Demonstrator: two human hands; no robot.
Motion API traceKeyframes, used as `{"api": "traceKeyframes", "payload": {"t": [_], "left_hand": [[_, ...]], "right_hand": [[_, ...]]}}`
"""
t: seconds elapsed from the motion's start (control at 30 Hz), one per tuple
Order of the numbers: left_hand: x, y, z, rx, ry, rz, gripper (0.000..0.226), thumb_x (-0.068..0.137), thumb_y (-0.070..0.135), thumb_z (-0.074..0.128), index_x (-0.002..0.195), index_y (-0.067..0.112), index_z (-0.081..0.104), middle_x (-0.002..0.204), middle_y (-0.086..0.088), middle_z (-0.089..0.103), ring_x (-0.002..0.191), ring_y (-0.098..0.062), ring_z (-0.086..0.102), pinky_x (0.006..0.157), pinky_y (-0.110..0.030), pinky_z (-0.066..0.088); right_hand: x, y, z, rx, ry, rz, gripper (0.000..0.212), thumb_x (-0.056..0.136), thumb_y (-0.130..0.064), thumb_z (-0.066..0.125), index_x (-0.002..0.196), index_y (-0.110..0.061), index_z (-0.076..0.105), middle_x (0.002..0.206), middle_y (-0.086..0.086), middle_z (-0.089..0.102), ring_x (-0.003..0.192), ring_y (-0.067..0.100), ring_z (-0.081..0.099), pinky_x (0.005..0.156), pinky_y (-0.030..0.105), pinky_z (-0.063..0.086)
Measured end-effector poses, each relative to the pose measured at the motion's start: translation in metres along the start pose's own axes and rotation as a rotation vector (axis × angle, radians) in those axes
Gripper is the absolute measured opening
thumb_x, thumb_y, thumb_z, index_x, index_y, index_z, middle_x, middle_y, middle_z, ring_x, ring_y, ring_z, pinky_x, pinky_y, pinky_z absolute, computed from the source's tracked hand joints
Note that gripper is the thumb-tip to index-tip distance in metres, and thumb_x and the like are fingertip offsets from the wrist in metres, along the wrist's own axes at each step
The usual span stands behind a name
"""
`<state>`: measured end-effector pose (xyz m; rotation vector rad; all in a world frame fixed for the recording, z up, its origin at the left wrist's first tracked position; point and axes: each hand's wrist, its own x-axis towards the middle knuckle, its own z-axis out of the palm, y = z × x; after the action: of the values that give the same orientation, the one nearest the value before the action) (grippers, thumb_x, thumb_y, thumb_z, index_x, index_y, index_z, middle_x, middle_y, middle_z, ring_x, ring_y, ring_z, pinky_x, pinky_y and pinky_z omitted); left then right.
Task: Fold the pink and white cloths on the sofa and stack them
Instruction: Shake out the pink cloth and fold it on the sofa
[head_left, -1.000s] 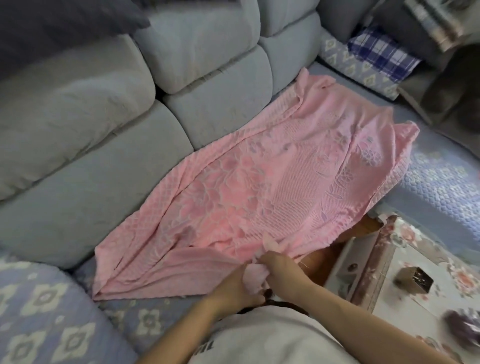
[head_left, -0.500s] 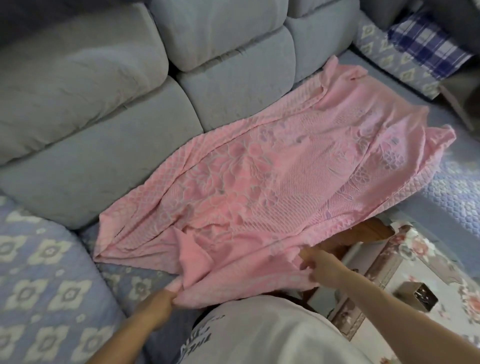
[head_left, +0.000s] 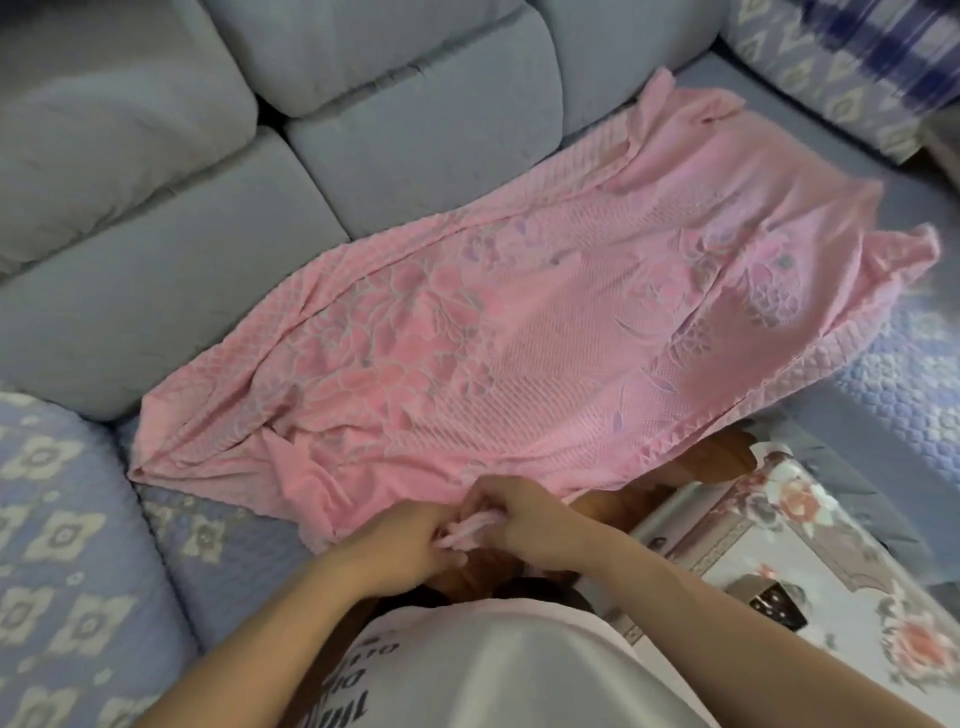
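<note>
A large pink cloth (head_left: 519, 332) with a raised flower pattern lies spread along the grey sofa seat (head_left: 883, 426), running from lower left to upper right. Its near edge is bunched at the bottom middle. My left hand (head_left: 400, 551) and my right hand (head_left: 524, 519) are side by side there, both closed on the gathered pink edge. The cloth's far right corner is rumpled and blurred. No white cloth is visible.
Grey back cushions (head_left: 395, 130) rise behind the cloth. A lilac patterned cover (head_left: 67, 545) lies at the left, and a blue plaid cloth (head_left: 883, 52) at the top right. A flowered table (head_left: 810, 545) with a small dark box (head_left: 776, 605) stands at the lower right.
Half a second ago my hands were apart on the near edge, left hand far left. They have come together at the middle, gathering the pink edge between them.
</note>
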<state>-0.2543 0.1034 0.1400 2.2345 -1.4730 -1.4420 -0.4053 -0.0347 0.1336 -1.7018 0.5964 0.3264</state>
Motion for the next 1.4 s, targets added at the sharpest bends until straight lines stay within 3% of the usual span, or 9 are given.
{"api": "traceKeyframes", "payload": {"t": [0.2,0.33,0.47,0.67,0.83,1.0,1.13,1.27,1.4], "left_hand": [[0.022,0.068,-0.038,-0.136,0.61,0.156,0.003,0.067,0.015,0.055,0.066,0.012,0.055,0.086,0.009,0.048,0.078,-0.01,0.051,0.069,-0.027,0.043],[0.059,0.11,-0.072,-0.166,0.681,0.271,0.016,0.068,-0.007,0.061,0.071,0.009,0.061,0.093,0.003,0.059,0.084,-0.005,0.057,0.075,-0.022,0.047],[0.114,0.127,-0.105,-0.159,0.804,0.03,0.026,0.08,-0.003,0.058,0.063,0.008,0.042,0.068,-0.003,0.045,0.061,-0.017,0.041,0.055,-0.029,0.03],[0.205,0.164,-0.188,0.073,0.91,-0.125,0.03,0.088,0.028,0.061,0.068,0.015,0.043,0.072,-0.001,0.049,0.066,-0.029,0.048,0.055,-0.036,0.03],[0.302,0.258,-0.259,0.214,0.995,-0.065,0.037,0.091,0.049,0.054,0.09,0.012,0.048,0.092,-0.017,0.062,0.084,-0.041,0.061,0.069,-0.045,0.046],[0.386,0.355,-0.285,0.14,0.715,0.033,0.051,0.09,0.064,0.048,0.102,0.014,0.052,0.104,-0.02,0.065,0.1,-0.041,0.063,0.078,-0.042,0.045],[0.441,0.375,-0.244,-0.03,0.276,0.171,0.022,0.092,0.035,0.065,0.09,0.015,0.058,0.091,-0.001,0.064,0.088,-0.022,0.063,0.066,-0.03,0.039],[0.487,0.378,-0.201,0.093,0.165,0.111,0.017,0.089,0.017,0.06,0.078,0.029,0.058,0.088,0.003,0.068,0.088,-0.022,0.065,0.073,-0.032,0.049],[0.526,0.401,-0.171,0.128,0.124,0.003,0.021,0.09,0.02,0.057,0.074,0.034,0.058,0.086,0.012,0.067,0.084,-0.016,0.064,0.065,-0.03,0.045]], "right_hand": [[-0.019,0.038,-0.059,-0.162,-0.033,0.071,0.014,0.082,-0.038,0.072,0.089,-0.045,0.063,0.081,-0.018,0.058,0.076,0.007,0.052,0.071,0.023,0.041],[-0.006,0.073,-0.104,-0.24,0.391,0.151,0.022,0.1,-0.025,0.052,0.087,-0.016,0.067,0.086,0.0,0.066,0.083,0.022,0.06,0.078,0.035,0.047],[-0.009,0.064,-0.189,-0.068,0.787,0.133,0.024,0.105,-0.022,0.042,0.084,-0.012,0.05,0.072,0.007,0.059,0.065,0.022,0.056,0.059,0.036,0.04],[0.005,0.045,-0.317,-0.067,0.78,0.063,0.02,0.104,-0.018,0.046,0.092,-0.008,0.057,0.074,-0.004,0.057,0.065,0.008,0.049,0.057,0.015,0.038],[0.01,0.038,-0.4,0.085,0.973,0.074,0.024,0.103,-0.016,0.048,0.082,-0.004,0.052,0.07,-0.003,0.05,0.063,0.01,0.042,0.055,0.02,0.033],[-0.001,0.064,-0.472,0.234,1.236,0.169,0.025,0.103,-0.015,0.047,0.08,-0.005,0.052,0.069,-0.002,0.048,0.061,0.01,0.042,0.052,0.017,0.033],[-0.003,0.148,-0.516,0.388,0.885,0.425,0.023,0.099,-0.01,0.05,0.078,-0.005,0.058,0.069,0.003,0.055,0.062,0.017,0.051,0.062,0.029,0.045],[-0.022,0.241,-0.578,0.658,0.784,0.762,0.018,0.101,-0.002,0.038,0.091,-0.005,0.053,0.067,0.007,0.052,0.051,0.016,0.048,0.04,0.019,0.036],[-0.037,0.33,-0.668,0.499,0.752,0.891,0.018,0.1,-0.007,0.044,0.099,-0.003,0.061,0.086,0.013,0.063,0.068,0.023,0.061,0.057,0.027,0.048]]}}
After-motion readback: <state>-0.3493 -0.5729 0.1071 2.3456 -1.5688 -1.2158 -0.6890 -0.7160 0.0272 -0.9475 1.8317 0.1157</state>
